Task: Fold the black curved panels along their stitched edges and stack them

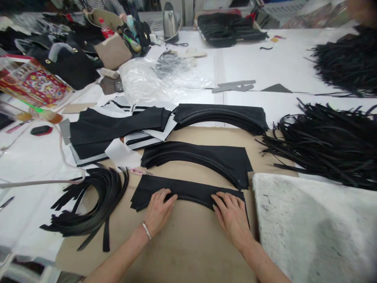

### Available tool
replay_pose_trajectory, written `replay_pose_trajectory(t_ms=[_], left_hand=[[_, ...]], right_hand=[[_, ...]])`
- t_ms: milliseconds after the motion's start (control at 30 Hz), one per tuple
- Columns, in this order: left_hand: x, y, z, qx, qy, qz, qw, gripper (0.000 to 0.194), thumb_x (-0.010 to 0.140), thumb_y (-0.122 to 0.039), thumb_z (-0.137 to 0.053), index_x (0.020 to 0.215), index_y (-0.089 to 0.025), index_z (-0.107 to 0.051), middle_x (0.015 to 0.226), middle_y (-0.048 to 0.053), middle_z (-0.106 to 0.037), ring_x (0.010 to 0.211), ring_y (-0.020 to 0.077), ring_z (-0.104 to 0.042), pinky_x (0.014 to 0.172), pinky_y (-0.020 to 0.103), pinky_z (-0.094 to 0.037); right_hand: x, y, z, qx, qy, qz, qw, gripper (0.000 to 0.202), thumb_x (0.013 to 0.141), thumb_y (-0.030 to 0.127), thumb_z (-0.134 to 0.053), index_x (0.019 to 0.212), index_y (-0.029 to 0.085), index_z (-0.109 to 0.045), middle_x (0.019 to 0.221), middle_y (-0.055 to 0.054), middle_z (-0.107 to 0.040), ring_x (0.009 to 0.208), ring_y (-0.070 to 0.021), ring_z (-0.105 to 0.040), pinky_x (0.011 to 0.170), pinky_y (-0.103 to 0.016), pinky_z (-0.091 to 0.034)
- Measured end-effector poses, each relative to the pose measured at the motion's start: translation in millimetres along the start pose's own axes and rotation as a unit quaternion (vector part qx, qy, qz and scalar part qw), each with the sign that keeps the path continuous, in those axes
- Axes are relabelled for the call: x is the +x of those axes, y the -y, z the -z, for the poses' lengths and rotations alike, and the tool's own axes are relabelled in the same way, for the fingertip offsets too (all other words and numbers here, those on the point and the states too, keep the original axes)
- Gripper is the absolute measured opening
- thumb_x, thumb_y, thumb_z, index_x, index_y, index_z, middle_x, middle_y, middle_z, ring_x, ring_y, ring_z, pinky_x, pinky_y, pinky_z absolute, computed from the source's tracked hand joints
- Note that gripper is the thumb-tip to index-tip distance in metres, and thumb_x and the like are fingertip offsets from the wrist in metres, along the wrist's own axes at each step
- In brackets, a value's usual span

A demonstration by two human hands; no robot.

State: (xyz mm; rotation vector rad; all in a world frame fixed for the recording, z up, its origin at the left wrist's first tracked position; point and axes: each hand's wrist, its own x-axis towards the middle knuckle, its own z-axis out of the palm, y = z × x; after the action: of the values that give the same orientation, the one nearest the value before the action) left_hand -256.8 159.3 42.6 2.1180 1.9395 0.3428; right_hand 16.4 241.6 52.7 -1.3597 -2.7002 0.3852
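Note:
Both my hands rest on a black curved-edge fabric piece (pixel 188 188) lying on brown cardboard (pixel 176 243). My left hand (pixel 159 206), with a bracelet at the wrist, lies on its left part, thumb and fingers spread along the curved edge. On the right part, my right hand (pixel 231 212) lies with its fingers apart, pressing the edge. Just beyond is a stack of similar black pieces (pixel 200 157), and behind it another black stack (pixel 220 116). Small pink-handled snips (pixel 140 171) lie by the piece's upper left corner.
A bundle of black strips (pixel 100 204) curls at the left; a larger strip pile (pixel 330 141) spreads at the right. A white-topped block (pixel 318 224) stands close to my right arm. Black and white cut pieces (pixel 118 125), clear plastic (pixel 159 78) and a kettle (pixel 170 23) lie farther back.

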Motion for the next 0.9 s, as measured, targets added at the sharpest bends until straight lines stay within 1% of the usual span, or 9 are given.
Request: replay_pose_trajectory(t_ms=[67,100,200,300,400,533,667,800,900], left_hand=[[3,-4,-0.1,-0.01,-0.003,-0.017,1.0,0.038,0.087,-0.01,-0.043,0.116,-0.028,-0.058,0.114,0.009,-0.053,0.111,0.0249,-0.047,0.091,0.044,-0.044],[7,-10,-0.9,-0.019,-0.001,-0.028,0.999,0.04,0.086,-0.009,-0.043,0.117,-0.029,-0.058,0.115,0.009,-0.052,0.112,0.0249,-0.047,0.092,0.044,-0.043],[24,-42,-7.6,-0.049,0.019,-0.063,0.997,0.042,0.087,-0.01,-0.044,0.123,-0.029,-0.054,0.116,0.009,-0.052,0.113,0.0253,-0.045,0.093,0.044,-0.043],[40,-76,-17.8,-0.067,0.044,-0.089,0.993,0.041,0.087,-0.016,-0.047,0.125,-0.03,-0.052,0.117,0.009,-0.052,0.114,0.0264,-0.044,0.093,0.045,-0.042],[43,-92,-26.2,-0.071,0.07,-0.097,0.99,0.037,0.087,-0.018,-0.05,0.121,-0.03,-0.055,0.117,0.008,-0.052,0.113,0.0267,-0.044,0.092,0.045,-0.042],[33,-87,-29.3,-0.068,0.097,-0.104,0.987,0.039,0.085,-0.017,-0.053,0.122,-0.03,-0.053,0.121,0.008,-0.051,0.115,0.0276,-0.043,0.093,0.046,-0.04],[26,-83,-22.8,-0.086,0.097,-0.101,0.986,0.045,0.084,-0.019,-0.055,0.127,-0.031,-0.049,0.121,0.007,-0.052,0.116,0.0268,-0.042,0.096,0.046,-0.039],[20,-79,-9.8,-0.102,0.05,-0.053,0.992,0.045,0.086,-0.016,-0.05,0.129,-0.027,-0.047,0.122,0.009,-0.051,0.116,0.0246,-0.043,0.097,0.044,-0.041],[12,-58,0.2,-0.066,-0.004,0.023,0.998,0.043,0.088,-0.013,-0.046,0.129,-0.024,-0.048,0.124,0.01,-0.05,0.117,0.0236,-0.043,0.097,0.042,-0.043]], right_hand=[[6,-2,6,0.012,-0.002,-0.007,1.0,0.034,0.091,0.019,-0.04,0.12,0.023,-0.056,0.118,-0.009,-0.058,0.107,-0.0241,-0.049,0.091,-0.042,-0.033],[9,-4,8,0.016,0.003,-0.013,1.0,0.035,0.09,0.017,-0.04,0.121,0.022,-0.056,0.118,-0.009,-0.058,0.107,-0.0234,-0.049,0.091,-0.041,-0.033],[18,-11,12,0.015,0.021,-0.034,0.999,0.041,0.085,0.008,-0.039,0.119,0.022,-0.058,0.118,-0.007,-0.059,0.106,-0.0227,-0.049,0.09,-0.039,-0.033],[21,-19,14,0.012,0.034,-0.034,0.999,0.048,0.081,0.003,-0.037,0.119,0.024,-0.058,0.12,-0.005,-0.06,0.105,-0.0219,-0.049,0.089,-0.037,-0.033],[20,-23,17,0.011,0.044,-0.029,0.999,0.053,0.08,0.001,-0.036,0.121,0.026,-0.057,0.122,-0.004,-0.059,0.106,-0.0214,-0.049,0.086,-0.037,-0.032],[16,-23,17,0.014,0.046,-0.021,0.999,0.056,0.08,0.0,-0.037,0.125,0.027,-0.054,0.125,-0.002,-0.058,0.108,-0.0218,-0.048,0.089,-0.04,-0.03],[12,-25,10,-0.003,0.033,-0.01,0.999,0.055,0.081,0.001,-0.035,0.126,0.026,-0.053,0.125,-0.003,-0.058,0.11,-0.0227,-0.048,0.091,-0.043,-0.029],[10,-31,0,-0.008,-0.004,0.013,1.0,0.05,0.083,0.005,-0.036,0.126,0.024,-0.052,0.124,-0.005,-0.058,0.109,-0.0237,-0.049,0.088,-0.043,-0.032],[6,-32,-5,-0.007,-0.046,0.003,0.999,0.044,0.086,0.014,-0.037,0.128,0.023,-0.05,0.124,-0.007,-0.057,0.106,-0.0254,-0.05,0.086,-0.043,-0.035]])
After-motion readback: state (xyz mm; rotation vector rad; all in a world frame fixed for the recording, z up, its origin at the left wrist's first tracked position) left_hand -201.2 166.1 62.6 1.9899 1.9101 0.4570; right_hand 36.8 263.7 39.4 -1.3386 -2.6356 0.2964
